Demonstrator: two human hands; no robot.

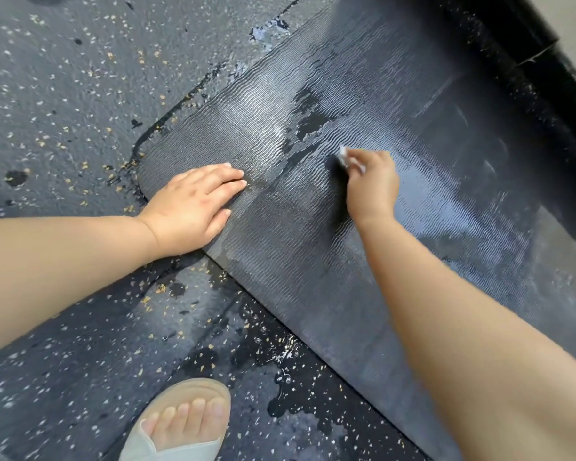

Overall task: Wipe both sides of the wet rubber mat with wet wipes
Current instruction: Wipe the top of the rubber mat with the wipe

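Rubber mat [313,227] lies flat on the speckled floor [64,94], ribbed side up and streaked with water, its rounded corner under your left hand [193,204]. You keep that hand spread, fingers straight, pressing down, probably so the mat doesn't slide as you scrub. Your right hand [373,184] pinches a wadded wet wipe [345,158] against the mat's middle, near the puddled patches. Your sandalled foot [183,424] stands just off the edge.

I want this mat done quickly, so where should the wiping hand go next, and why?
Probably push the wet wipe in the right hand slightly forward into the puddles just beyond it on the rubber mat; the left hand lies flat near the rounded corner, steadying it.
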